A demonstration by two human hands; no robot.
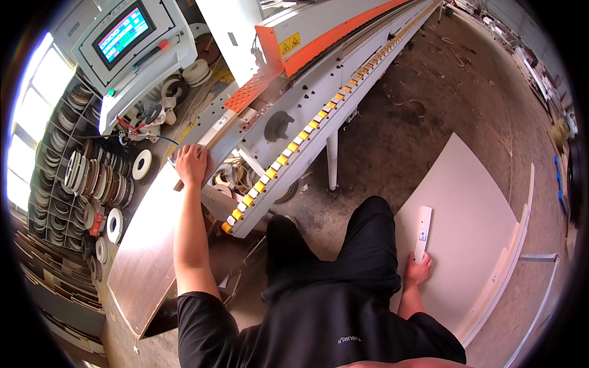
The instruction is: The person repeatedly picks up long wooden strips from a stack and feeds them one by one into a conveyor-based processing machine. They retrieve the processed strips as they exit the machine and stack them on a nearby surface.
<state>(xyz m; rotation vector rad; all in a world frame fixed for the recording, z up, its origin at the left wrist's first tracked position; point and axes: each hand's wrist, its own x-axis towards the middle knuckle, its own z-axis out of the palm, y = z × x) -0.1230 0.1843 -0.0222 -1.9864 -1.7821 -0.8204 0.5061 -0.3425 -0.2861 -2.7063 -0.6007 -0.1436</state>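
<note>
My left hand [192, 164] is closed over the near end of a narrow board [215, 130] with a brown edge and a small label, lying along the infeed of a long edge-banding machine [270, 101]. Its fingertips partly hide what lies beneath them. Low on the right, my right hand [418, 268] grips the lower end of a narrow white board strip [423, 230] that bears a printed label. That strip is above a large pale panel [469, 196]; whether the two touch I cannot tell.
A row of yellow and white rollers [283, 160] runs along the machine's side. A control panel with a lit screen [124, 34] stands at upper left. Rolls of edge banding [92, 178] fill a rack, near a brown-topped table [141, 270]. A metal leg [332, 161] supports the roller rail.
</note>
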